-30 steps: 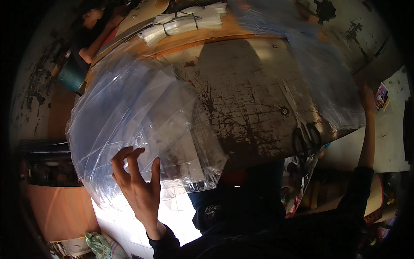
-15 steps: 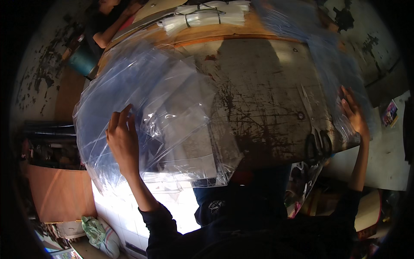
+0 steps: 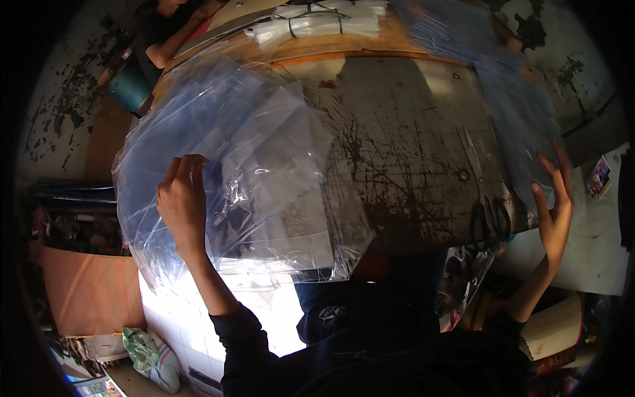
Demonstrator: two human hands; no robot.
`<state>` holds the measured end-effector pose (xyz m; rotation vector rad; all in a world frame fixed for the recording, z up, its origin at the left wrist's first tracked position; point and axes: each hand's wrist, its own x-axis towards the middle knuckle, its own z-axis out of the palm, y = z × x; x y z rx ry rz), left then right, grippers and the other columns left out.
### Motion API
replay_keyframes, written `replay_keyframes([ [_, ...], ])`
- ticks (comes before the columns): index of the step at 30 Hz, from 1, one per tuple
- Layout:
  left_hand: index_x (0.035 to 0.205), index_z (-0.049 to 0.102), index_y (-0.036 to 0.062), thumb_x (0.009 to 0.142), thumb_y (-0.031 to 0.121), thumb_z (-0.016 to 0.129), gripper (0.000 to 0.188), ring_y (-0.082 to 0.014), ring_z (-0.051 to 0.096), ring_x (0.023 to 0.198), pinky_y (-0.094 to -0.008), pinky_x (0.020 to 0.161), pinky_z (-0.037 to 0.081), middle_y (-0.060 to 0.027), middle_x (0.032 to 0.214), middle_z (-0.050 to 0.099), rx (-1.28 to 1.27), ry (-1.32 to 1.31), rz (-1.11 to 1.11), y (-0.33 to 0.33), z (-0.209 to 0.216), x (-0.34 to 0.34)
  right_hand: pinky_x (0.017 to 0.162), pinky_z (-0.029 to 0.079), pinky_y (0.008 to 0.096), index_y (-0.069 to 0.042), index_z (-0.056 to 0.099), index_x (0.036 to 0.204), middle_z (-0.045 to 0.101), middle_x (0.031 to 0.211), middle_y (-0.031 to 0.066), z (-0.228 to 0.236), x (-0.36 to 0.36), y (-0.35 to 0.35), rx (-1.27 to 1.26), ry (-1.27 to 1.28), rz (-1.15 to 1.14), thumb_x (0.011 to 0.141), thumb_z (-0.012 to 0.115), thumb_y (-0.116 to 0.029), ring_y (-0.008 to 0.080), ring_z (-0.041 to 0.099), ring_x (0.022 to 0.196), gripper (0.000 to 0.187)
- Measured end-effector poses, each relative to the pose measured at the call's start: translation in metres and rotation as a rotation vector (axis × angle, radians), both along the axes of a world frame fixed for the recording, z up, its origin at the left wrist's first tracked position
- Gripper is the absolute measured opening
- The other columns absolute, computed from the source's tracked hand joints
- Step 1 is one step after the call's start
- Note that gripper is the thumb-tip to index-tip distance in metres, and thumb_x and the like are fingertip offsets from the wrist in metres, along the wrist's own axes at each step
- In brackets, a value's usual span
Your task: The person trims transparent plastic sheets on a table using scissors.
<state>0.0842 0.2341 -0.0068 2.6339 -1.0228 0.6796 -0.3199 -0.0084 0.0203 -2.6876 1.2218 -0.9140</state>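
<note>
Clear plastic sheets (image 3: 278, 218) lie fanned out in overlapping layers over the left of the worn table, some hanging past its near edge. My left hand (image 3: 182, 202) is on the bluish left part of the fan, fingers bent and drawn together on a plastic sheet; the thumb is mostly hidden. At the right table edge, a pile of bluish plastic sheets (image 3: 519, 112) runs from the far corner toward me. My right hand (image 3: 555, 212) is at its near end, fingers spread, fingertips at the plastic's border.
Large black-handled scissors (image 3: 488, 221) lie near the table's right front, blades pointing away. Tied bundles of clear plastic strips (image 3: 317, 26) rest at the far edge. A person's arm (image 3: 169, 49) shows at far left, above a teal bucket (image 3: 129, 89). A sack (image 3: 165, 364) stands lower left.
My right hand has moved outward to the right and its fingers have spread. The left hand has shifted slightly left and up, its fingers drawn closer together.
</note>
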Motion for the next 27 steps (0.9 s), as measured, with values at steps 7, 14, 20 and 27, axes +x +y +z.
replay_keyframes([
  [7, 0.116, 0.056, 0.0169, 0.083, 0.018, 0.058, 0.034, -0.0249, 0.058, 0.101, -0.0391, 0.089, 0.043, -0.0033, 0.119, 0.056, 0.187, -0.03, 0.125, 0.051, 0.009, 0.003, 0.09, 0.042, 0.0378, -0.001, 0.057, 0.11, 0.043, 0.132, 0.0117, -0.003, -0.001, 0.014, 0.2, -0.11, -0.002, 0.078, 0.057, -0.007, 0.0285, 0.046, 0.118, 0.033],
  [14, 0.11, 0.06, 0.0119, 0.083, 0.011, 0.057, 0.027, -0.0245, 0.061, 0.095, -0.0368, 0.082, 0.047, -0.0068, 0.112, 0.06, 0.149, 0.053, 0.109, 0.089, 0.011, 0.02, 0.082, 0.046, 0.0362, 0.001, 0.059, 0.105, 0.049, 0.126, 0.0138, -0.008, -0.022, 0.021, 0.006, -0.034, -0.019, 0.08, 0.056, -0.017, 0.0278, 0.052, 0.11, 0.031],
  [20, 0.095, 0.062, 0.0045, 0.081, 0.005, 0.058, 0.014, -0.0235, 0.061, 0.078, -0.0361, 0.073, 0.047, -0.0073, 0.087, 0.063, 0.254, -0.361, -0.021, 0.098, 0.008, 0.032, 0.08, 0.046, 0.0358, 0.004, 0.059, 0.098, 0.052, 0.121, 0.0139, -0.001, -0.006, 0.04, 0.078, -0.175, -0.076, 0.076, 0.057, -0.015, 0.0271, 0.055, 0.102, 0.029],
  [27, 0.086, 0.062, 0.0016, 0.077, -0.003, 0.061, 0.01, -0.017, 0.06, 0.062, -0.0279, 0.051, 0.049, -0.0073, 0.078, 0.062, -0.25, -0.227, -0.123, 0.031, 0.042, -0.08, 0.078, 0.045, 0.0334, 0.005, 0.061, 0.091, 0.057, 0.107, 0.0184, -0.005, 0.036, 0.069, 0.199, -0.5, 0.248, 0.077, 0.059, -0.018, 0.0241, 0.058, 0.087, 0.026],
])
